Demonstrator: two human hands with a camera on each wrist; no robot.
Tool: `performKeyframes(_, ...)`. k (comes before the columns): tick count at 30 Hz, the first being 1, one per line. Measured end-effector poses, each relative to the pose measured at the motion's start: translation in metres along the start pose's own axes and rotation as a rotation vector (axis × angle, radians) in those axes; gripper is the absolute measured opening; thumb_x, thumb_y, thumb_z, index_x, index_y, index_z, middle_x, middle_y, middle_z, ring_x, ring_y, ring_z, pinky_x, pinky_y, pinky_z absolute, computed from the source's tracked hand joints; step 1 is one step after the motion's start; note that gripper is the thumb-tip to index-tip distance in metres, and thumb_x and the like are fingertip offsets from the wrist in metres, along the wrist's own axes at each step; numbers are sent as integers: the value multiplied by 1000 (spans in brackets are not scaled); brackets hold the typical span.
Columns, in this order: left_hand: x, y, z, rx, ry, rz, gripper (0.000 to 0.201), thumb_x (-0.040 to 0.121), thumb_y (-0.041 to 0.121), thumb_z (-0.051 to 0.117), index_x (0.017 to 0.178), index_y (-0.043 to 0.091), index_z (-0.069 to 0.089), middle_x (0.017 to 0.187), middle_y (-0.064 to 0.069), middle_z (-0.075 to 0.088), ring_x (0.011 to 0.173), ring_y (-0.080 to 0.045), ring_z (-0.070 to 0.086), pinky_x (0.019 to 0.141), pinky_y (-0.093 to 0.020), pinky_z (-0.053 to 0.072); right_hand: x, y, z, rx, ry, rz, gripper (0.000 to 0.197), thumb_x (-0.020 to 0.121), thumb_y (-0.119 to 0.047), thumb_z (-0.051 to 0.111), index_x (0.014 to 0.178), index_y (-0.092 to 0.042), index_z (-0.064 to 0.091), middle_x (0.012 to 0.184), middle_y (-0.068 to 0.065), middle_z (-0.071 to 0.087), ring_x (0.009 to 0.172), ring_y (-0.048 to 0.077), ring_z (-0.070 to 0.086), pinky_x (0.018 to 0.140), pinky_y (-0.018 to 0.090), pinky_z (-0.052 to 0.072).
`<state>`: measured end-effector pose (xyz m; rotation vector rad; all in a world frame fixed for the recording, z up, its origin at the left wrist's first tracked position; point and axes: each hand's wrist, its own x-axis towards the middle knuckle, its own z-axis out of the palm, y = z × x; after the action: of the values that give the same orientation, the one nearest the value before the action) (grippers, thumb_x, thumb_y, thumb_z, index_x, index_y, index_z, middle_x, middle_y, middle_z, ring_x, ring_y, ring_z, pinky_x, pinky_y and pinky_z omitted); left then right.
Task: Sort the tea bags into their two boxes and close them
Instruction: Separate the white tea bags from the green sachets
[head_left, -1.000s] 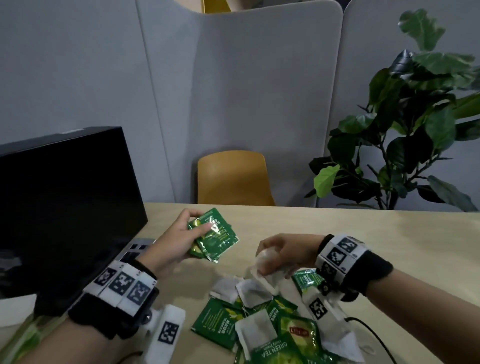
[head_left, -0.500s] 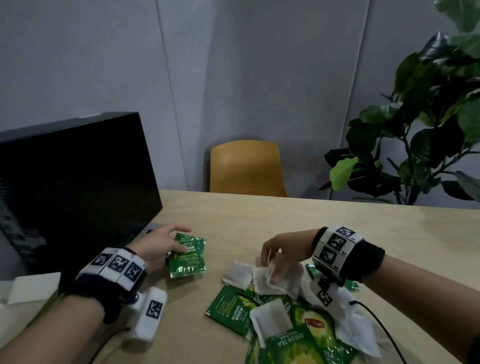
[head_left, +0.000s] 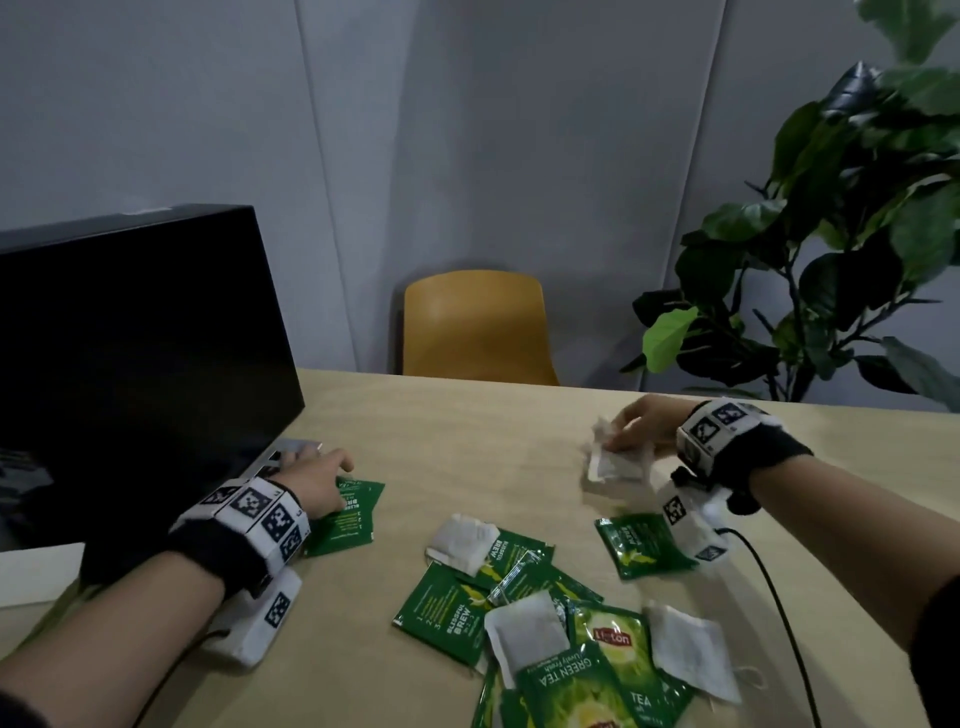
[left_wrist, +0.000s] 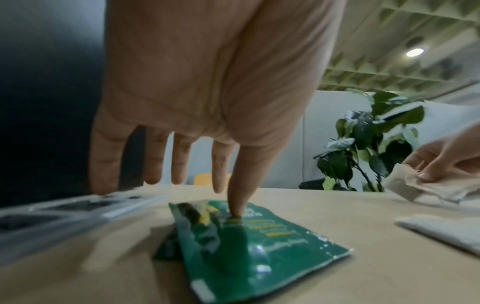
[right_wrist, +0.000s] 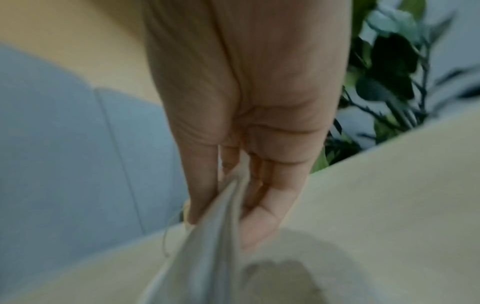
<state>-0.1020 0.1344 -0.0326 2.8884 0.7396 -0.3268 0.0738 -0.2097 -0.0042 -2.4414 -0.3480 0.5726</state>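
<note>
My left hand (head_left: 332, 467) lies near the laptop with straight fingers; in the left wrist view its thumb presses down on a small stack of green sachets (left_wrist: 246, 246) lying flat on the table (head_left: 467, 441). My right hand (head_left: 610, 441) pinches a bunch of white paper tea bags (head_left: 615, 470) between thumb and fingers, just above the table at the right; the right wrist view shows the white tea bags (right_wrist: 207, 257) hanging from the pinch. A mixed pile of green sachets (head_left: 452, 618), white bags (head_left: 524, 634) and green Lipton packets (head_left: 613, 644) lies at the near middle. No box is in view.
An open laptop with a black screen (head_left: 130, 338) stands at the left. A yellow chair (head_left: 475, 327) and a leafy plant (head_left: 831, 260) are behind the table. One green sachet (head_left: 639, 545) lies under my right wrist, and a black cable (head_left: 779, 597) runs beside it.
My left hand has lowered the green sachets onto the table beside the laptop and opened over them. My right hand has lifted white tea bags out of the pile and moved right.
</note>
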Motion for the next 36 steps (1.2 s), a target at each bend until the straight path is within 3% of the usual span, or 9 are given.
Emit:
performKeyframes(3, -7, 9, -4, 169, 52, 47, 52, 86, 28, 58, 133, 32, 38, 141, -5, 28, 132, -27, 24, 108, -47, 29, 1, 11, -3, -551, 128, 15, 32, 90, -25, 58, 115, -5, 59, 111, 10, 60, 101, 28, 57, 89, 34, 45)
performKeyframes(6, -19, 28, -3, 7, 143, 290, 49, 87, 31, 57, 133, 32, 41, 138, 3, 38, 127, -16, 35, 105, -41, 32, -13, 12, 0, -570, 279, -182, 27, 96, -15, 41, 118, -7, 55, 123, 18, 53, 110, 31, 54, 90, 33, 42)
performKeyframes(10, -34, 64, 5, -284, -108, 575, 57, 82, 32, 67, 133, 36, 41, 128, 16, 47, 111, -1, 42, 88, -17, 36, -46, 13, 19, -483, -214, -297, 41, 88, -19, 61, 127, -19, 48, 124, 3, 55, 103, 15, 53, 84, 21, 42)
performKeyframes(15, -28, 89, 11, -255, -349, 553, 68, 77, 14, 72, 134, 33, 42, 125, 10, 45, 104, -8, 49, 75, -17, 45, -71, 17, 35, -580, -296, -203, 67, 69, -30, 79, 125, -24, 42, 122, 1, 55, 101, 14, 49, 89, 29, 44)
performKeyframes(19, -29, 91, 7, -221, -346, 495, 54, 75, 20, 75, 122, 29, 50, 113, 0, 53, 101, -18, 56, 87, -31, 49, -79, 16, 35, -617, -280, -189, 46, 78, -35, 71, 115, -17, 51, 113, 2, 60, 94, 14, 54, 78, 23, 45)
performKeyframes(23, -37, 76, -11, -337, -279, 460, 23, 78, 29, 73, 94, 27, 57, 94, 4, 62, 85, -13, 59, 74, -26, 46, -92, 11, 24, -218, -314, -209, 24, 85, -28, 65, 104, -15, 60, 103, 2, 69, 83, 11, 65, 68, 15, 52)
performKeyframes(27, -62, 65, -11, -505, -641, 492, 10, 80, 22, 71, 86, 22, 64, 86, 4, 66, 79, -12, 58, 71, -24, 44, -113, 12, 25, -136, -566, -188, 21, 79, -23, 72, 98, -23, 64, 104, -1, 71, 88, 14, 69, 74, 22, 56)
performKeyframes(30, -74, 70, 8, -199, -480, 595, 17, 75, 29, 76, 81, 28, 60, 100, 9, 57, 90, -8, 52, 75, -18, 40, -122, 15, 37, -398, -578, -253, 39, 74, -28, 76, 110, -19, 62, 125, 1, 57, 106, 20, 62, 77, 14, 53)
performKeyframes(36, -86, 73, 18, -75, -360, 677, 32, 64, 35, 83, 70, 33, 51, 98, 18, 46, 87, 3, 43, 72, -20, 40, -137, 24, 46, -452, -527, -267, 32, 73, -20, 76, 101, -17, 61, 108, 6, 70, 93, 16, 67, 71, 15, 51)
